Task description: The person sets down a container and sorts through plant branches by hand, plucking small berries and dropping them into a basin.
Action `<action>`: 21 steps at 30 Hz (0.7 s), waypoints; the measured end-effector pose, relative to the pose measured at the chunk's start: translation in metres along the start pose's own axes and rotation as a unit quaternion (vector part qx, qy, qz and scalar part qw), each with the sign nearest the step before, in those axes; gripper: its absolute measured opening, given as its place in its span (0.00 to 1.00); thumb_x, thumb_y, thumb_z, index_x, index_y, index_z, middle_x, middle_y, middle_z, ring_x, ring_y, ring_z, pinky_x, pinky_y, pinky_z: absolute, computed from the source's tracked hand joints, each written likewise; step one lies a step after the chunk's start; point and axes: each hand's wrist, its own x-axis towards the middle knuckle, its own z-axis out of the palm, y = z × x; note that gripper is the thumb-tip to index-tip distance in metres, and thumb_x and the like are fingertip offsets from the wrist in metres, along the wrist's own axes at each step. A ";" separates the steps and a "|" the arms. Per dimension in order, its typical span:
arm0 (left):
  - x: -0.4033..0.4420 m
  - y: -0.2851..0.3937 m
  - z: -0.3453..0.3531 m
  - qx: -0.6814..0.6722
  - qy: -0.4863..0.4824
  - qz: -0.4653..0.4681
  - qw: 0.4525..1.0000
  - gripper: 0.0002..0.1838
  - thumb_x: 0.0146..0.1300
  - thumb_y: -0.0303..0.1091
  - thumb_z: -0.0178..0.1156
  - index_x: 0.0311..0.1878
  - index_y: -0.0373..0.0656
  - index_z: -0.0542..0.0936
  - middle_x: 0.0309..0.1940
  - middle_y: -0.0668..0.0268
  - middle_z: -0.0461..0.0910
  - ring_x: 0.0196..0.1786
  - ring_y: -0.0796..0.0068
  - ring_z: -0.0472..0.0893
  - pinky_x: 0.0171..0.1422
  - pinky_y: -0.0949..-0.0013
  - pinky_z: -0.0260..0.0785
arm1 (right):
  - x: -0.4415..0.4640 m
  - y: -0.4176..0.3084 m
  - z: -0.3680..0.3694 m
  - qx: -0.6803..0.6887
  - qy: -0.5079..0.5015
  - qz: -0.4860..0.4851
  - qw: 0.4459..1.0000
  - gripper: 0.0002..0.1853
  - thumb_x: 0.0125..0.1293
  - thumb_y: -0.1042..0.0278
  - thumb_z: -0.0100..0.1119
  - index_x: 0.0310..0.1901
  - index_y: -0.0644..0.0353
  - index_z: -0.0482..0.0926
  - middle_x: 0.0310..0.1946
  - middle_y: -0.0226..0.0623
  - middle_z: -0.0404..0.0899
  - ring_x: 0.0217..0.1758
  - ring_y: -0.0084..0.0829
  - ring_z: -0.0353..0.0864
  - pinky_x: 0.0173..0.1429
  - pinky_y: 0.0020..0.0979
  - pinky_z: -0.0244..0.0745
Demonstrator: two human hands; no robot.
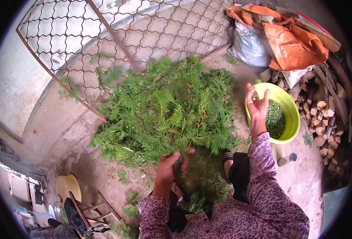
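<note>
My left hand (pixel 168 170) is closed on a leafy evergreen branch (pixel 182 139), at the near edge of a big heap of cut evergreen branches (pixel 144 107). My right hand (pixel 257 106) is over the left side of a yellow-green bucket (pixel 292 119), its thumb and fingers apart. Nothing shows clearly between those fingers. Inside the bucket lie many small round green cones or berries (pixel 275 121). Small pale green ones also show among the heap's foliage.
A rusty wire mesh panel (pixel 116 38) lies behind the heap. Stacked firewood (pixel 323 123), a white sack (pixel 249 46) and an orange bag (pixel 291 46) stand at right. A small metal can (pixel 293 157) is below the bucket. A wooden stool frame (pixel 98 211) stands at lower left.
</note>
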 end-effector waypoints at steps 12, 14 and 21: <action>0.016 -0.012 -0.002 -0.098 -0.058 -0.055 0.992 0.22 0.59 0.38 0.51 0.53 0.33 0.68 0.42 0.52 0.76 0.19 0.78 0.67 0.21 0.76 0.57 | -0.055 0.062 0.021 -0.521 -0.156 0.111 0.832 0.04 0.55 0.74 0.59 0.34 0.59 0.77 0.23 0.30 0.77 0.21 0.18 0.74 0.24 0.18 0.71; 0.018 -0.015 -0.006 -0.125 -0.061 -0.081 0.987 0.22 0.60 0.38 0.51 0.54 0.34 0.66 0.44 0.52 0.75 0.20 0.77 0.68 0.21 0.75 0.58 | -0.064 0.078 0.012 -0.658 -0.195 0.095 0.721 0.06 0.54 0.74 0.61 0.35 0.59 0.77 0.24 0.28 0.77 0.21 0.17 0.73 0.25 0.18 0.71; 0.020 -0.015 0.001 -0.057 -0.045 -0.068 0.995 0.24 0.60 0.40 0.51 0.56 0.37 0.64 0.46 0.55 0.74 0.20 0.79 0.66 0.20 0.78 0.58 | -0.075 0.101 -0.007 -0.817 -0.289 -0.048 0.497 0.18 0.43 0.78 0.68 0.39 0.62 0.75 0.31 0.28 0.74 0.29 0.17 0.73 0.32 0.20 0.70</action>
